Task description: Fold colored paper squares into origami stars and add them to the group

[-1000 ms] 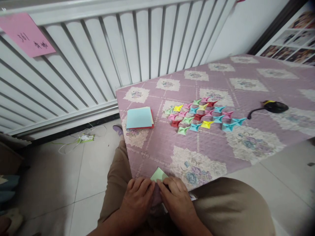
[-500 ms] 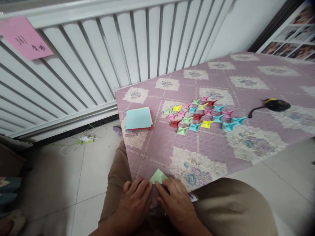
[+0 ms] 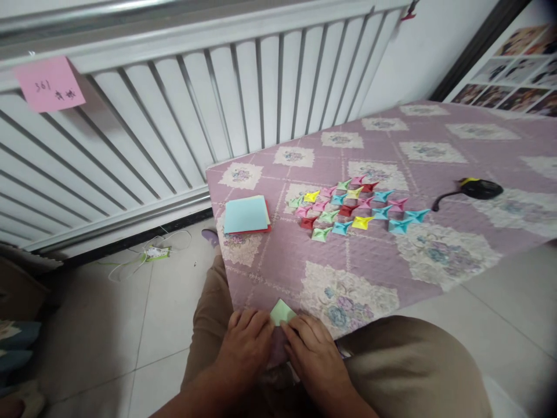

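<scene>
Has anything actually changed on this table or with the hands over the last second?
Very little. The left hand has shifted slightly inward, toward the right hand, since half a second ago. I see nothing newly taken hold of or let go: both hands remain at the green paper. The paper stack and the rows of small folded shapes stayed as they were.

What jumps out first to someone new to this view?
Probably the cluster of small folded paper pieces in red, pink, yellow, green and blue, spread over the middle of the purple floral tablecloth. Next, the pale green paper at the near edge, with the left hand and right hand on either side of it. Then the bright pink note on the white radiator, upper left.
</scene>
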Tool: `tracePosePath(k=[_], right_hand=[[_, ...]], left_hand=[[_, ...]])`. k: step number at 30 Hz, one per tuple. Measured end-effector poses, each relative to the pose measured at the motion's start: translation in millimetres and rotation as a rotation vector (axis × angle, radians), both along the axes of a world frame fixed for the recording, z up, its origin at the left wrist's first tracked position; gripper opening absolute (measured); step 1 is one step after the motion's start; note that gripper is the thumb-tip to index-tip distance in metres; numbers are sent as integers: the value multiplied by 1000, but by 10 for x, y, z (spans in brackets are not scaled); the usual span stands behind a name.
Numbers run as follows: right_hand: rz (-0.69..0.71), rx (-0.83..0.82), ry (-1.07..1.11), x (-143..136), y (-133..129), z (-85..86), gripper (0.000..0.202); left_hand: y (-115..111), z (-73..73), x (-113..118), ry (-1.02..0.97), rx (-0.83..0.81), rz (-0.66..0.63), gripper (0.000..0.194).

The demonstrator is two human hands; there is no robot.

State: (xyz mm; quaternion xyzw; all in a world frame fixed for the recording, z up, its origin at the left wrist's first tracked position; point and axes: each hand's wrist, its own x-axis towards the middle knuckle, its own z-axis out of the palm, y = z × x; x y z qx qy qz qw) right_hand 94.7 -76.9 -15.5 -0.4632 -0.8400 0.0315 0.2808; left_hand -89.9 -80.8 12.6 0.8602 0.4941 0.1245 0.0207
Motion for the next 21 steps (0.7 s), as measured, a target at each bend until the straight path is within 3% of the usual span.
tracePosePath(k=[6, 21], right_hand=[[-31, -27, 7, -28, -53, -83, 24], [-53, -48, 35, -29, -104, -192, 25]], left_hand=[[134, -105, 2, 62, -16, -188, 43], [273, 4, -64, 183, -303, -200, 66]])
